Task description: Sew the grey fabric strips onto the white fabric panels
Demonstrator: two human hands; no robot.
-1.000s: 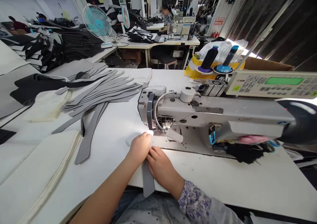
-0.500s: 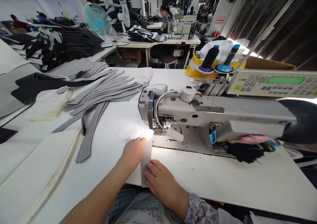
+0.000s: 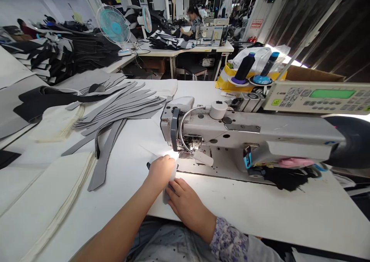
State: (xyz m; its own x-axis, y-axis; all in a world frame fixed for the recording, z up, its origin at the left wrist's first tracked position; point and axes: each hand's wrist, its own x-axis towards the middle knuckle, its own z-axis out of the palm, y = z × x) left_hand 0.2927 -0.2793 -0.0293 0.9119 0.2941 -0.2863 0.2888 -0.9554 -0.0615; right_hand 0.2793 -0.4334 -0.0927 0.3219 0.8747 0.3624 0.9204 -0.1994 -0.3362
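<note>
A narrow grey fabric strip (image 3: 165,197) lies on the white table, its far end under the head of the sewing machine (image 3: 214,131). My left hand (image 3: 160,172) is closed over the strip with bent fingers, just in front of the lit needle area. Nearer the table's front edge, my right hand (image 3: 187,206) grips the strip's near part, fingertips on top and thumb at the side. Both hands hide much of the strip. A small dark tip (image 3: 148,165) shows left of my left hand; I cannot tell what it belongs to.
Several grey fabric strips (image 3: 121,103) lie fanned out on the left, beside stacked cream pieces (image 3: 58,185). Thread cones (image 3: 245,68) and a control panel (image 3: 320,97) stand behind the machine. Farther back are a fan (image 3: 114,26) and a person (image 3: 194,21) at another machine.
Both hands have moved slightly forward with the strip, toward the needle area. Less of the strip's near end shows, and a dark tip has appeared left of my left hand.
</note>
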